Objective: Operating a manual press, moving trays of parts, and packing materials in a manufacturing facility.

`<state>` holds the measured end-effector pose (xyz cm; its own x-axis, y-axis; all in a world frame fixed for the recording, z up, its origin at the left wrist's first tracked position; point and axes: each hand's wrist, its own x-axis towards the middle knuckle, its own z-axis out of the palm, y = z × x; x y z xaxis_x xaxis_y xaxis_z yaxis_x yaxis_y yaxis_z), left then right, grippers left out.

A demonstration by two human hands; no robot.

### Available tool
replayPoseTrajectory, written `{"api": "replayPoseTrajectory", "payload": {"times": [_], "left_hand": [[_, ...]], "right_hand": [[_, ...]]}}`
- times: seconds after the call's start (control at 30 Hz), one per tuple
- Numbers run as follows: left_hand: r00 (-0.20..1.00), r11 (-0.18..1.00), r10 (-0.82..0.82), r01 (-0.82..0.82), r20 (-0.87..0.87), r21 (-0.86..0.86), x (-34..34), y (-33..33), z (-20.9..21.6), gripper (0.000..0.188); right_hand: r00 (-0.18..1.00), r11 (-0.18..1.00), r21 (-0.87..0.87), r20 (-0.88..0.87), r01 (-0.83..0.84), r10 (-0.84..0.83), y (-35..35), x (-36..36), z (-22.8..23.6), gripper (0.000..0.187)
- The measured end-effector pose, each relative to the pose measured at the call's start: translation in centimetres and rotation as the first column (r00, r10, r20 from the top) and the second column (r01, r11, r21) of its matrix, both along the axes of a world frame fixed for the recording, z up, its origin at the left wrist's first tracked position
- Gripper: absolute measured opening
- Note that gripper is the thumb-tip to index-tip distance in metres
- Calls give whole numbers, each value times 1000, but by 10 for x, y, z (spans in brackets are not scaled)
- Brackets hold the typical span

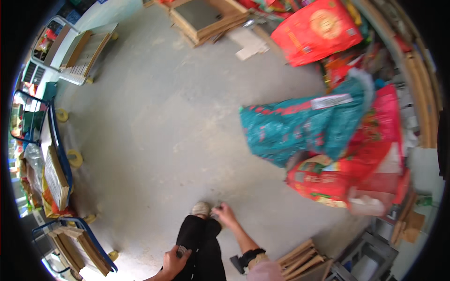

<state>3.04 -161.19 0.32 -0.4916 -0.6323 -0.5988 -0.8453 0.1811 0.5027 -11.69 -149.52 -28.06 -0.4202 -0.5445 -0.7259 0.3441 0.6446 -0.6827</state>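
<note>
My left hand (174, 261) is closed by my thigh, around a small dark and silvery thing (182, 251) whose kind I cannot make out. Reaching forward beside my knee, my right hand (227, 216) has its fingers drawn together near my shoe (200, 209). Something small and greyish shows at those fingertips, too blurred to name. A black band with a dark block (246, 260) sits on my right wrist. Both hands are over black trousers or the grey floor (154, 140), apart from each other.
A teal woven sack (300, 124) and red bags (323, 185) lie to the right; another red bag (316, 33) lies farther off. Wooden frames (206, 23) stand ahead. Carts (61, 140) with boards line the left. Wooden slats (302, 262) are near right.
</note>
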Motion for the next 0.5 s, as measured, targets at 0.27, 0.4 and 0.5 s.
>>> {"api": "replayPoseTrajectory", "payload": {"times": [0.27,0.4,0.5], "left_hand": [[853,401,522,-230,-15,887,-245,18,151,27],[847,314,514,-36,-138,949,-381,26,159,22],[872,150,486,-19,-57,989,-493,62,151,13]], "right_hand": [[392,529,-33,711,848,-584,26,-121,422,22],[420,329,-263,516,907,-747,44,-231,447,26],[418,261,-360,484,896,-769,75,-331,426,28]]}}
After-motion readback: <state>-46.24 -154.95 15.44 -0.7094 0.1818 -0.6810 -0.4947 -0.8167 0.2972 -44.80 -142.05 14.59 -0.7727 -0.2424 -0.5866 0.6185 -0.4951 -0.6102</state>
